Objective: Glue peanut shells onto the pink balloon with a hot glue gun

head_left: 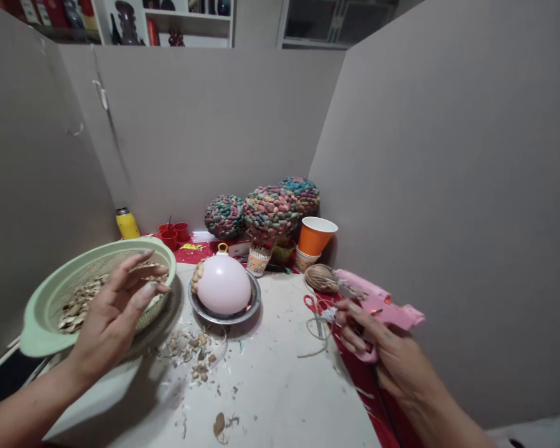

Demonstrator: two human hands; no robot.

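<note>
My right hand (387,348) grips a pink hot glue gun (382,303) at the right side of the table, above a red cloth. With fingers apart, my left hand (121,305) hovers in front of a green colander (98,252), and nothing shows between thumb and fingers. Shell pieces (77,305) lie inside the colander. Between the hands, a pale pink balloon (224,286) with a yellow ring on top rests in a metal bowl (226,320). Nut-like shells (196,277) are stuck to its left side.
Loose shell bits (191,348) litter the white tabletop. Red-handled scissors (312,305) and a twine ball (321,278) lie near the glue gun. Behind stand an orange cup (315,236), several multicoloured shell-covered balls (271,210) and a yellow bottle (127,224). Grey partitions (200,118) enclose the table.
</note>
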